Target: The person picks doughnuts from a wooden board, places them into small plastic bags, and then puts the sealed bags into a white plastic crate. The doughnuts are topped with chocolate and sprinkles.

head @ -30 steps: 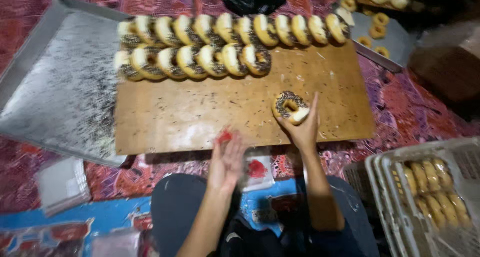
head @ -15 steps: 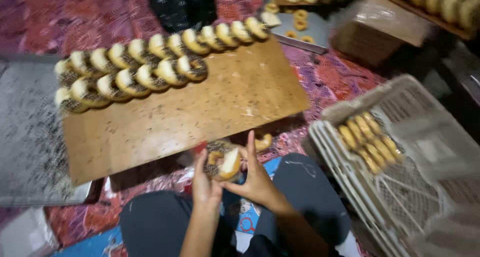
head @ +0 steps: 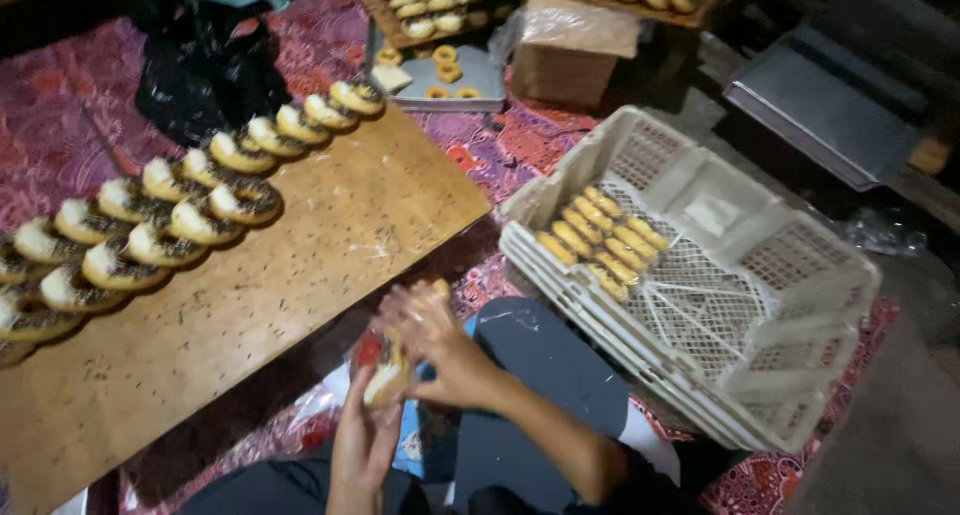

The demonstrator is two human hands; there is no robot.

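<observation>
The doughnut [head: 385, 375], pale with a dark topping and seemingly partly inside a clear wrapper with a red spot, sits low in the middle of the view, over the person's lap and just off the near edge of the wooden worktop [head: 300, 275]. It is blurred, so its exact tilt cannot be told. The left hand [head: 362, 440] cups it from below, fingers curled up around it; the right hand [head: 435, 345] presses on it from above and from the right, so both hands are closed on the same piece and neither is free. The white plastic crate [head: 800, 305], holding a short row of wrapped doughnuts [head: 600, 240], lies to the right, nearer the right hand. The rows of topped doughnuts [head: 180, 215] on the worktop lie up and to the left, nearer the left hand.
</observation>
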